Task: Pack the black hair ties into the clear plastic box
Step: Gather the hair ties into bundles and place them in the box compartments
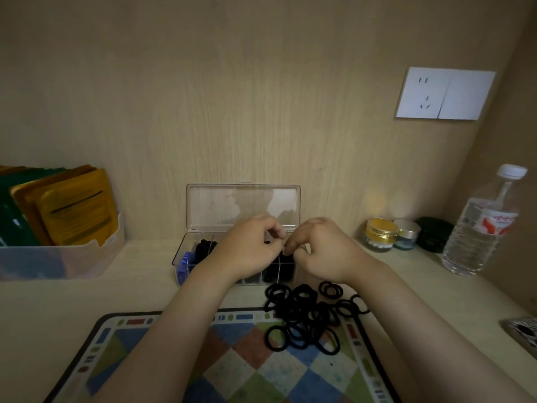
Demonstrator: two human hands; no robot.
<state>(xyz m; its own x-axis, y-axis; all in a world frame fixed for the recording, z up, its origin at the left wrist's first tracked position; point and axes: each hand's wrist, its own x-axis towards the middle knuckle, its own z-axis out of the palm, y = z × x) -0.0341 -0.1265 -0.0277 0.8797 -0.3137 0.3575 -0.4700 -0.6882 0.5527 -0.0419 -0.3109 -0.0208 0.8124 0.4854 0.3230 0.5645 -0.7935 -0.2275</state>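
Head view, hands point(247, 250) point(324, 253) covering box point(220, 205), grip unclear

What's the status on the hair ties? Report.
Over the clear plastic box: left hand and right hand, both curled, grasp hidden. Its lid up, some ties inside. Loose pile of black hair ties in front. Nothing blocking.

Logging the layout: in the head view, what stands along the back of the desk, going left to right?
From left: bin, clear box, gold jar, small jar, black case, bottle.
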